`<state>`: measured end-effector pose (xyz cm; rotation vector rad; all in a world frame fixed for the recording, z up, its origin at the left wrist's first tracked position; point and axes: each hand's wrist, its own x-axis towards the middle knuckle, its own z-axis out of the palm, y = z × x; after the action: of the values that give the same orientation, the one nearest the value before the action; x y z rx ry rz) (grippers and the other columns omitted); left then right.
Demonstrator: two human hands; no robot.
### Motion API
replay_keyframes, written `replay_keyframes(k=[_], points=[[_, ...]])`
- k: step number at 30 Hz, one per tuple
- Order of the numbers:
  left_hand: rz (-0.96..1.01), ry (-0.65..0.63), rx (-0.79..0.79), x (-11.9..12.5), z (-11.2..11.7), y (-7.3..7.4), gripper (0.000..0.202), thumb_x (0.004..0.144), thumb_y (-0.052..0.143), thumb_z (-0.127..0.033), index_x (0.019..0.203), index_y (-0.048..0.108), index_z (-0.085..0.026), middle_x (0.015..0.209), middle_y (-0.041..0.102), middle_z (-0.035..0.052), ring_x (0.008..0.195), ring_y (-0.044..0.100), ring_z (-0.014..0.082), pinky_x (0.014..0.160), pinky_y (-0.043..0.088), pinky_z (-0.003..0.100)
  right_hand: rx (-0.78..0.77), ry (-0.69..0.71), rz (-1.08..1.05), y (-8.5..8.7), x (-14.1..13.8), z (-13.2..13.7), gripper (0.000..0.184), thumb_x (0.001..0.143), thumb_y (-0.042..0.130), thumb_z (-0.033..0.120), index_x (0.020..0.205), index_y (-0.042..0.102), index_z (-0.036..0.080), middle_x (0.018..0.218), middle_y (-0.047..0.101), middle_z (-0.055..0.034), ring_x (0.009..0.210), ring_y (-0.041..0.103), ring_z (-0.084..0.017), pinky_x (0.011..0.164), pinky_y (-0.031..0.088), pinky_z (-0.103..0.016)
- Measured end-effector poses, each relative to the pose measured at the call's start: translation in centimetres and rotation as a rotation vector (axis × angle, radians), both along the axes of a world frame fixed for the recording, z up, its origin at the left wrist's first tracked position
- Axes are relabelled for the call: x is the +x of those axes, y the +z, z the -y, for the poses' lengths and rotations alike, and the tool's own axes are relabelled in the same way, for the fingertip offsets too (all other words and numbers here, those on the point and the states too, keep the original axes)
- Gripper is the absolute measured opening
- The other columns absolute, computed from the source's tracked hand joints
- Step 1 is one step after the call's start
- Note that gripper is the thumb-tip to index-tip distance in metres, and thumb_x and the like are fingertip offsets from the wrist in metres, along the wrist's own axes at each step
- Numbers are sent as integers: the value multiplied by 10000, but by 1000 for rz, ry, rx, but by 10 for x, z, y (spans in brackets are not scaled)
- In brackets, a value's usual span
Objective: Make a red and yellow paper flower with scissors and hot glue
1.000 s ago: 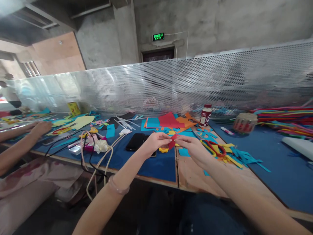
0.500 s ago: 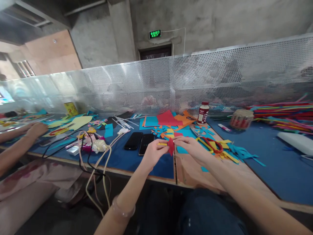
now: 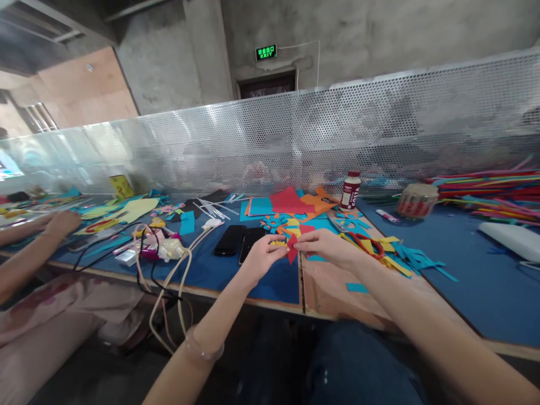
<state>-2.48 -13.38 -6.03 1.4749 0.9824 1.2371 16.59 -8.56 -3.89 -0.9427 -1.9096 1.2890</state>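
Between my two hands is a small piece of red paper (image 3: 292,250), held above the front edge of the table. My left hand (image 3: 262,260) pinches its left side, and a yellow fringed strip (image 3: 277,243) shows by those fingers. The fingertips of my right hand (image 3: 324,246) are closed on the red piece's right side. Just behind lie cut blue and orange paper pieces (image 3: 276,224) and red paper sheets (image 3: 291,201). Scissors with red and yellow handles (image 3: 368,246) rest to the right of my right hand, among yellow and blue paper strips.
Two dark phones (image 3: 230,241) lie left of my hands, beside tangled cables (image 3: 182,275). A brown bottle (image 3: 350,191), a jar (image 3: 417,201) and many pipe cleaners (image 3: 485,191) stand or lie to the right. A co-worker's hands (image 3: 61,223) are at far left. A perforated metal screen (image 3: 219,146) borders the back.
My hands have shifted slightly left with the red paper still between them. More of a blue scrap shows below my right forearm. The camera view has tilted a little.
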Motion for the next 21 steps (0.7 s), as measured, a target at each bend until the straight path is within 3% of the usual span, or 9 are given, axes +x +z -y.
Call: replay_keyframes(k=[5, 13, 21], points=[[-51, 25, 33, -3, -3, 0, 409, 737, 675, -319, 1090, 562, -147, 898, 708, 106, 876, 665, 235, 818, 503, 361, 31, -64, -71, -6, -4, -1, 282, 679, 677, 421, 827, 712, 184, 701, 648, -21, 578, 547, -130, 546, 452, -276], [7, -29, -31, -4, -12, 4, 379, 722, 689, -322, 1022, 579, -120, 881, 702, 110, 808, 676, 217, 816, 514, 369, -97, -24, -189, -5, -5, -8, 274, 690, 687, 398, 820, 706, 157, 732, 630, -40, 662, 559, -127, 558, 457, -243], [4, 65, 41, -2, -33, -1, 343, 716, 685, -323, 970, 596, -111, 848, 707, 114, 808, 675, 229, 789, 520, 363, -46, -131, -249, -10, -10, -22, 402, 796, 527, 519, 919, 690, 172, 979, 657, -103, 752, 596, -147, 569, 461, -225]])
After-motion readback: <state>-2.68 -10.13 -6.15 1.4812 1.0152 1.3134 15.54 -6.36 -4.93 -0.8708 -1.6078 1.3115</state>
